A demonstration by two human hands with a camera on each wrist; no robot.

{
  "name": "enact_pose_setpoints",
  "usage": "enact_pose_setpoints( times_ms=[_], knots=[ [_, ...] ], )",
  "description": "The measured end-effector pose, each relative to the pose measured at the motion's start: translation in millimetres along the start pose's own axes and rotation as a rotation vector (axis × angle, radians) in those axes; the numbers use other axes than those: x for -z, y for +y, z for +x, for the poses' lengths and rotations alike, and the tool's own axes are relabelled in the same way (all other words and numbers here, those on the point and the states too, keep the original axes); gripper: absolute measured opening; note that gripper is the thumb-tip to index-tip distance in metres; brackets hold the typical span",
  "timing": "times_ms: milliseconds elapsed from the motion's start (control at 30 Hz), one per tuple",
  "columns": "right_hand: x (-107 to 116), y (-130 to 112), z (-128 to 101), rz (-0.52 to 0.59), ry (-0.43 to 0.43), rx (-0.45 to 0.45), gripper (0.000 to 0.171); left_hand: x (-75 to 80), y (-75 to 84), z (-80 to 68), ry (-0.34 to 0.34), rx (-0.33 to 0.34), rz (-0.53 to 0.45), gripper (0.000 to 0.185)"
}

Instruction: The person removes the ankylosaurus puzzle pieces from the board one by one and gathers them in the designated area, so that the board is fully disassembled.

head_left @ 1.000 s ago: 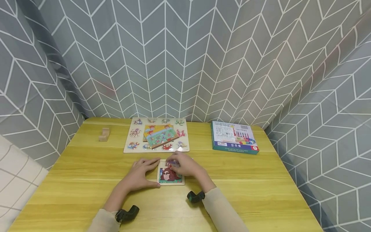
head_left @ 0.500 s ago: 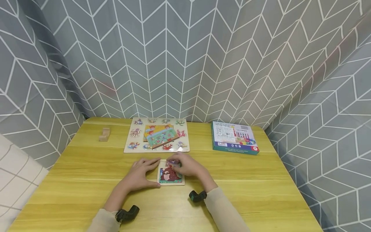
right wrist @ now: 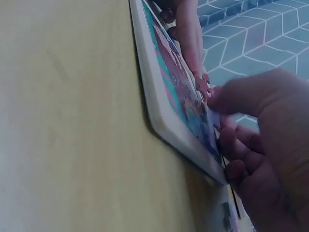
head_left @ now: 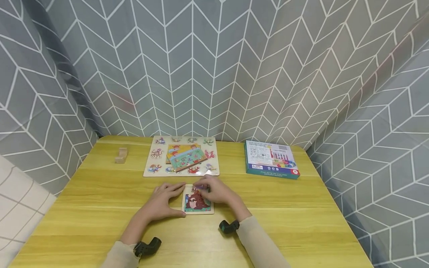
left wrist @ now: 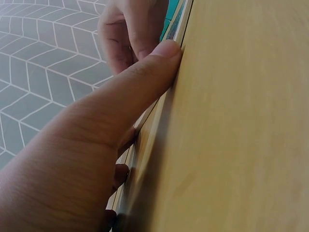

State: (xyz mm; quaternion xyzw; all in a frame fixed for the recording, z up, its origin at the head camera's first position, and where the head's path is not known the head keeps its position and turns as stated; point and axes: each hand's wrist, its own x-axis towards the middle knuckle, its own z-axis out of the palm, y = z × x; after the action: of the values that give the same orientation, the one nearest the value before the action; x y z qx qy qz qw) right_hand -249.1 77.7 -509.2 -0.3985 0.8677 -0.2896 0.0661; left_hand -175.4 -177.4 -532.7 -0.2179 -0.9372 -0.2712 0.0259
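Observation:
A small square puzzle board (head_left: 197,204) with a red-brown animal picture lies flat on the yellow table. My left hand (head_left: 179,200) braces its left edge, with the thumb (left wrist: 159,58) pressed against the board's rim (left wrist: 179,24) and the fingers at the upper left corner. My right hand (head_left: 202,190) is over the board's top edge and pinches a small pale puzzle piece (right wrist: 212,120) against the board (right wrist: 164,92). The piece is mostly hidden by the fingers in the head view.
A large animal peg puzzle (head_left: 155,163) with smaller puzzles (head_left: 186,156) stacked on it lies just behind the hands. A wooden block (head_left: 121,155) sits at the back left and a blue-green box (head_left: 269,158) at the back right. Grey patterned curtains surround the table (head_left: 301,208).
The right hand's fingers have shifted slightly over the top of the small board. The left hand and the board have stayed put.

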Motion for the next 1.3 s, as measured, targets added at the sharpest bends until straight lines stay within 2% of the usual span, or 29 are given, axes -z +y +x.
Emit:
enact_pose_setpoints(
  times_ms=[133, 300, 567, 833, 1100, 1200, 1300],
  knots=[
    [2.0, 1.9, 1.8, 0.002, -0.024, 0.014, 0.027, -0.5, 0.2, -0.5, 0.007, -0.006, -0.002, 0.104],
    [4.3, 7.6, 2.2, 0.080, -0.045, -0.009, 0.027, 0.2, 1.7, -0.6, -0.011, 0.001, -0.014, 0.104],
    [5.3, 8.2, 5.3, 0.185, -0.020, -0.016, 0.019, 3.5, 3.8, -0.3, -0.013, 0.003, -0.012, 0.105],
    [3.8, 4.2, 8.8, 0.164, -0.022, -0.036, 0.022, 2.4, 4.3, -0.4, -0.019, 0.006, -0.004, 0.105],
    [8.2, 0.5, 8.1, 0.067, -0.106, -0.037, 0.031, 3.4, 3.4, 0.2, -0.007, -0.007, -0.002, 0.104],
    [10.5, -2.0, 6.5, 0.041, -0.098, -0.044, 0.032, 3.6, 2.7, 0.3, -0.002, -0.011, 0.000, 0.103],
    [14.8, -2.4, 0.1, 0.038, -0.055, -0.067, 0.033, 3.0, 2.3, -0.8, -0.002, -0.012, -0.003, 0.104]
  ],
)
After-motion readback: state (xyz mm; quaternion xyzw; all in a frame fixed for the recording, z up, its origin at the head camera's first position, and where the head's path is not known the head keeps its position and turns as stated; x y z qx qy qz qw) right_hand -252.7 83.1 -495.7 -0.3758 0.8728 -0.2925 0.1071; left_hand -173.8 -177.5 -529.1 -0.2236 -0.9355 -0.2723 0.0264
